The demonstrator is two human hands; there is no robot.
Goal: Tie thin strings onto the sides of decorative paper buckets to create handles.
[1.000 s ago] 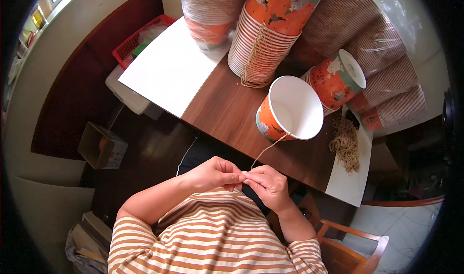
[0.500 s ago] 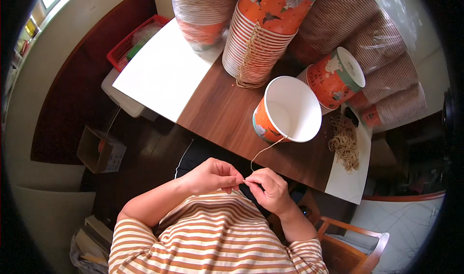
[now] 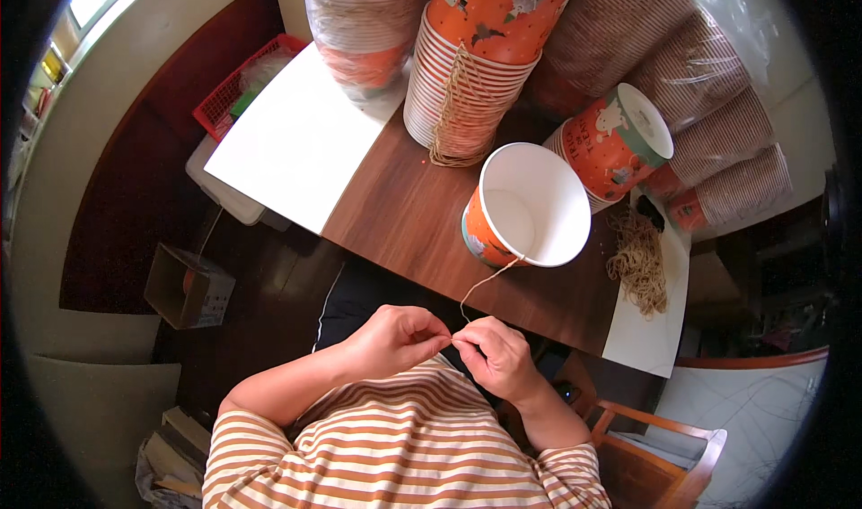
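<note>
My left hand (image 3: pixel 400 337) and my right hand (image 3: pixel 495 352) meet fingertip to fingertip in front of my striped shirt, just off the table's near edge. Both pinch the end of a thin tan cord (image 3: pixel 483 283); the exact end is hidden by the fingers. From my right hand the cord runs up to the near rim of a large paper bucket (image 3: pixel 532 206), where it is fastened. The bucket is orange and green outside, white inside, and leans with its mouth toward me.
A tall stack of orange buckets (image 3: pixel 485 24) with tan cords (image 3: pixel 463 114) hanging down it stands behind. Another stack (image 3: pixel 611 145) is right. Plastic-wrapped stacks (image 3: pixel 660 51) fill the back. Loose cords (image 3: pixel 638 267) lie at the table's right. A wooden chair (image 3: pixel 660 455) stands lower right.
Both hands keep pinching the cord end, with fingers shifted slightly. The table and buckets appear slightly farther left in the view; the bucket stays leaning.
</note>
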